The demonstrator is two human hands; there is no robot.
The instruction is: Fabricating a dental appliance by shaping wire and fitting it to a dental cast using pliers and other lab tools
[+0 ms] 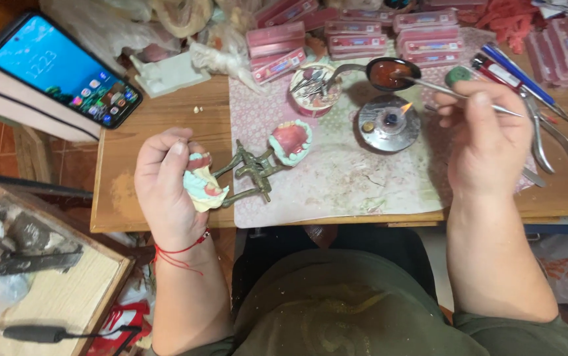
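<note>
- Cluttered across its far edge with flat pink boxes point(353, 28), the wooden workbench point(165, 118) is carrying a pale patterned mat point(336, 178) where the work is going on
- The left hand point(168, 181) is gripping the pale green dental cast with pink wax gums point(203, 184), fingers curled shut around it; this cast is sitting on one arm of the brass hinged articulator point(254, 171), whose other arm is lying on the mat and bearing a second cast
- The right hand point(485, 135) is pinching a thin metal wax instrument point(439, 89), its tip dipping into the metal spoon of dark red molten wax point(389, 71) (just beyond the small round spirit burner point(389, 122), flame alight)
- To do this well, I judge, the tip should be picking up only a small bead, travelling quickly, and staying clear of the flame
- A smartphone with a lit screen point(63, 69) is lying at the left
</note>
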